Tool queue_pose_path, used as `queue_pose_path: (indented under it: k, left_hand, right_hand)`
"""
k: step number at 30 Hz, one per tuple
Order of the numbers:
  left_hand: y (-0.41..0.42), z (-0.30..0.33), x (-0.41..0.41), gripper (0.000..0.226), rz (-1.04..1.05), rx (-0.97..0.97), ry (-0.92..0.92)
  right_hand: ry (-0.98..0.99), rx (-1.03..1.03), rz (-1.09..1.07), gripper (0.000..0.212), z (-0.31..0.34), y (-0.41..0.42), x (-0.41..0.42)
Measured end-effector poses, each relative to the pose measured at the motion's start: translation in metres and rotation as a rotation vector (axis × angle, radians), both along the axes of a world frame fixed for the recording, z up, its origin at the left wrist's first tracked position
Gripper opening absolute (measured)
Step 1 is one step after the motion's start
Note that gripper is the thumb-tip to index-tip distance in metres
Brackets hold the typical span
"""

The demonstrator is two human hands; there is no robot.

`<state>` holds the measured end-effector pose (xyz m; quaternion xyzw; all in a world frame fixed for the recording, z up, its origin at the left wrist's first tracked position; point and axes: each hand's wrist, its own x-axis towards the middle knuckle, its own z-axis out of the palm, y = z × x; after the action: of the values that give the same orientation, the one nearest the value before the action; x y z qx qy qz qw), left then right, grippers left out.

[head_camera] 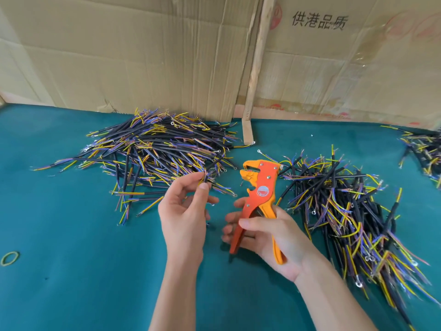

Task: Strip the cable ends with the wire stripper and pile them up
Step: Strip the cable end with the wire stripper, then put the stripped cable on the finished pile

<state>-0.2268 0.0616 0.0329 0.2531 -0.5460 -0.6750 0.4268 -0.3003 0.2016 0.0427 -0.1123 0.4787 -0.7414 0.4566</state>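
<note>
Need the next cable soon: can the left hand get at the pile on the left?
Probably yes, but the left hand already pinches a cable. The left pile lies just beyond its fingertips, with nothing between them.

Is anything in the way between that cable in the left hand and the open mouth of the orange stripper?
Nothing visible. The cable pinched in the left hand and the wire stripper held by the right hand are separated only by a bare gap above the green table.

Bright even light, soft shadows, edges warped/blurry.
</note>
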Motion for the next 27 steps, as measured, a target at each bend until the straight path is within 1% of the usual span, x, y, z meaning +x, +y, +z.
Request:
queue_pose_path:
  k: [2, 4, 7, 9, 11, 14, 15, 17, 18, 19, 21, 22, 23, 24, 25, 27]
  left_hand:
    - [0.004, 0.011, 0.002, 0.016, -0.025, -0.004, 0.000]
    - [0.008, 0.028, 0.001, 0.019, -0.063, 0.012, 0.032]
    - [0.018, 0.064, -0.021, 0.022, -0.210, -0.047, 0.101]
    - [0.034, 0.086, -0.053, 0.022, -0.319, -0.118, 0.069]
    - [0.057, 0.102, -0.089, 0.026, -0.401, -0.234, -0.067]
    - [0.084, 0.105, -0.129, 0.035, -0.546, -0.639, -0.388]
    - [0.085, 0.100, -0.135, 0.035, -0.567, -0.747, -0.469]
    - [0.067, 0.092, -0.138, 0.023, -0.514, -0.890, -0.562]
    - [0.051, 0.088, -0.136, 0.020, -0.431, -0.930, -0.614]
    - [0.032, 0.083, -0.133, 0.022, -0.328, -0.962, -0.692]
    - [-0.014, 0.067, -0.124, 0.026, -0.160, -1.018, -0.907]
    - [-0.035, 0.057, -0.117, 0.025, -0.115, -1.050, -1.029]
    - [-0.051, 0.046, -0.110, 0.025, -0.096, -1.084, -1.126]
    - [-0.063, 0.036, -0.104, 0.025, -0.088, -1.112, -1.175]
    - [-0.069, 0.028, -0.101, 0.024, -0.075, -1.132, -1.174]
    - [-0.072, 0.021, -0.100, 0.016, -0.030, -1.183, -1.119]
  right_hand:
    - [-0.039, -0.002, -0.023, 0.052, -0.001, -0.002, 0.000]
    - [-0.088, -0.023, -0.038, 0.050, -0.001, -0.002, -0.001]
    - [-0.137, -0.067, -0.054, 0.042, 0.000, -0.004, 0.000]
    - [-0.135, -0.073, -0.075, 0.033, 0.000, -0.005, 0.000]
    - [-0.146, -0.064, -0.099, 0.029, 0.000, -0.005, 0.001]
    - [-0.157, -0.054, -0.095, 0.027, 0.001, -0.003, 0.001]
    - [-0.165, -0.055, -0.096, 0.026, 0.000, -0.002, 0.000]
    - [-0.183, -0.083, -0.099, 0.028, -0.003, -0.002, -0.002]
    - [-0.193, -0.098, -0.106, 0.032, -0.004, -0.002, -0.003]
    - [-0.206, -0.111, -0.117, 0.038, -0.004, -0.002, -0.004]
    - [-0.245, -0.129, -0.165, 0.054, -0.006, -0.001, -0.007]
    - [-0.265, -0.135, -0.201, 0.061, -0.008, 0.001, -0.009]
    - [-0.276, -0.143, -0.233, 0.061, -0.008, 0.002, -0.012]
    - [-0.280, -0.151, -0.263, 0.058, -0.008, 0.004, -0.014]
    - [-0.285, -0.159, -0.292, 0.055, -0.008, 0.006, -0.018]
    - [-0.293, -0.186, -0.359, 0.052, -0.008, 0.011, -0.024]
